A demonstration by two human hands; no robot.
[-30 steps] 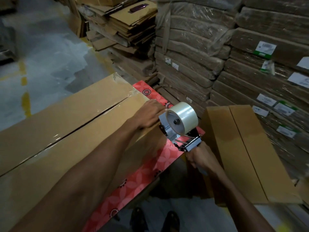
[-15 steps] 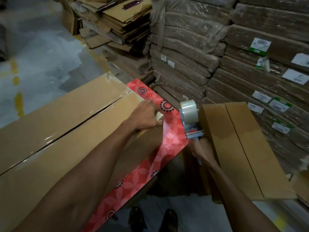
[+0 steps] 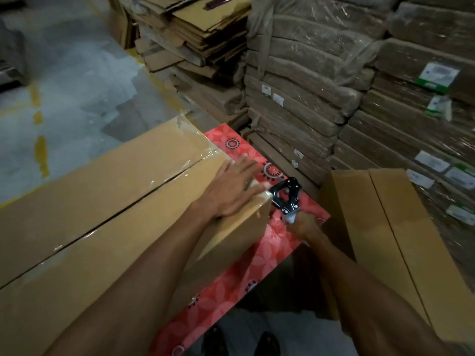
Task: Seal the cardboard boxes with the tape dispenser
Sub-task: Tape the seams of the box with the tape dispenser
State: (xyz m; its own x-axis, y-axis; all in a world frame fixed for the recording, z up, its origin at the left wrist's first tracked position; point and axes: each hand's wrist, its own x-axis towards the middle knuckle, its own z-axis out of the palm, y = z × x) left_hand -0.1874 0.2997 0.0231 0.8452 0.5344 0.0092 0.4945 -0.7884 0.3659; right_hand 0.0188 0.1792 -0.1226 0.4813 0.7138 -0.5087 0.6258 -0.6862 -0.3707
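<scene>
Near the right edge of the red flowered tabletop (image 3: 270, 255), my left hand (image 3: 231, 187) lies flat, fingers straight, on top of the long cardboard box (image 3: 102, 201) at its end corner; my right hand (image 3: 304, 226) is curled tight round the handle of the tape dispenser (image 3: 286, 195), its black frame just at that end of the box; a second box (image 3: 401, 240) stands beside the tabletop's right edge; wrapped cardboard stacks (image 3: 308, 86) rise behind.
</scene>
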